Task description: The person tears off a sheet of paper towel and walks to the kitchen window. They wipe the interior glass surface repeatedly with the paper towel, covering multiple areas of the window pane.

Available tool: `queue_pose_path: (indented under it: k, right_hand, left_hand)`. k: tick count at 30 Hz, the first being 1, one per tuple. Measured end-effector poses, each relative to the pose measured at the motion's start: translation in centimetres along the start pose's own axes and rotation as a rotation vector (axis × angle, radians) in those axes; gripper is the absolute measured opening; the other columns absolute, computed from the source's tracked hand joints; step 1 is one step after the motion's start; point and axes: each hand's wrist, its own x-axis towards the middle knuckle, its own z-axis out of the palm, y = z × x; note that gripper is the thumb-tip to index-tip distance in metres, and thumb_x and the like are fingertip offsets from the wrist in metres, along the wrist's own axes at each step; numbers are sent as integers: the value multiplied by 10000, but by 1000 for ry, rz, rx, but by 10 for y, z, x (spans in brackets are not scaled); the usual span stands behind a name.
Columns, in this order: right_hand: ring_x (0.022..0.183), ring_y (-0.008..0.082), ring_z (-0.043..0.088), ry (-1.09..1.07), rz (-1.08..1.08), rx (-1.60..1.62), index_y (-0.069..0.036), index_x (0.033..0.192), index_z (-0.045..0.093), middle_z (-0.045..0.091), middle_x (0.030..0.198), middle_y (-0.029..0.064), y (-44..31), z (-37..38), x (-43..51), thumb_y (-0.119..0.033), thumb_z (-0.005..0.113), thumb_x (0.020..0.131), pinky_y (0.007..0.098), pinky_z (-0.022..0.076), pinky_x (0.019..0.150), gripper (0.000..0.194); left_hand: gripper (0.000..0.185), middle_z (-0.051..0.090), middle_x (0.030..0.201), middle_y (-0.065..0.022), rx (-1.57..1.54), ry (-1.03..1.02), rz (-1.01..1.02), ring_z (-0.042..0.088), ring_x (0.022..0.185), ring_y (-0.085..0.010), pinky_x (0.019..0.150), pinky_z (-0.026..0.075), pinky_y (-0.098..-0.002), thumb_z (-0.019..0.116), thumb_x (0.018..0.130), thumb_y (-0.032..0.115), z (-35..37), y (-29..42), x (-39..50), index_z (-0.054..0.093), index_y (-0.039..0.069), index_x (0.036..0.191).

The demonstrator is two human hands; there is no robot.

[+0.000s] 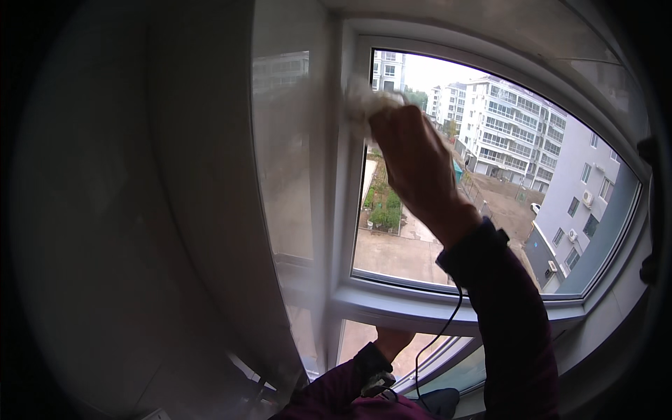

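My right hand [415, 152] is raised in front of the upper window. Its fingers are closed around a pale cloth [367, 102], blurred by motion, over the left upright of the white window frame [344, 220]. Lower down, my left hand [394, 341] is at the white crossbar [399, 307] below the pane. The crossbar's lower edge hides its fingers, so I cannot tell what they touch or hold. Beyond my right hand, the window pane [504, 220] shows buildings and ground outside.
A glossy, reflecting panel [283, 173] stands left of the frame, with a dark wall surface [89, 210] beside it. A thin black cable [420, 357] hangs between my arms. Below the crossbar is a lower window [362, 341]. Dark objects [648, 210] line the right edge.
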Motion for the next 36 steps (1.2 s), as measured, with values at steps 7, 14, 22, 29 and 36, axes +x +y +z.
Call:
queue_pose_path:
  k: [7,14,22,29,36]
  right_hand:
    - [742,160,531,-376,-24,151,-26,967,652,479,896,57,-70,-18,-108,-47,661,924,265,511,514,49]
    - [792,203,579,-593,5,316,-55,976,679,539,962,75,-98,-45,-167,-73,676,887,290,563,572,91]
    - [740,200,617,-633,149,27,-58,834,588,552,906,92,-34,-169,-291,-47,703,860,314,564,556,118]
    - [990,387,645,-186,975,-565,4,1195,656,619,1120,165,20,-305,-375,10,695,917,450,544,860,281]
    - [820,369,641,-193,654,-508,4,1092,635,607,1005,191,-47,-181,-334,-68,716,928,473,535,698,196]
  left_hand:
    - [472,612,1314,-98,-334,-238,-273,561,1248,-292,1015,436,-449,632,985,389,-13,7,12,559,120,1366]
    - [680,386,1589,-143,-337,-352,-273,358,1486,-251,1217,270,-409,558,1049,470,-32,12,37,345,96,1575]
    - [432,644,1289,-65,-390,-99,-145,592,1209,-212,1044,460,-391,635,1013,353,-7,-2,10,574,88,1349]
    - [290,697,1080,-48,-89,-66,-100,659,1014,-255,854,521,-414,699,950,291,-14,7,5,675,104,1170]
    - [261,694,1014,-73,-85,-38,-57,664,965,-294,804,522,-445,732,910,272,-19,8,20,682,106,1105]
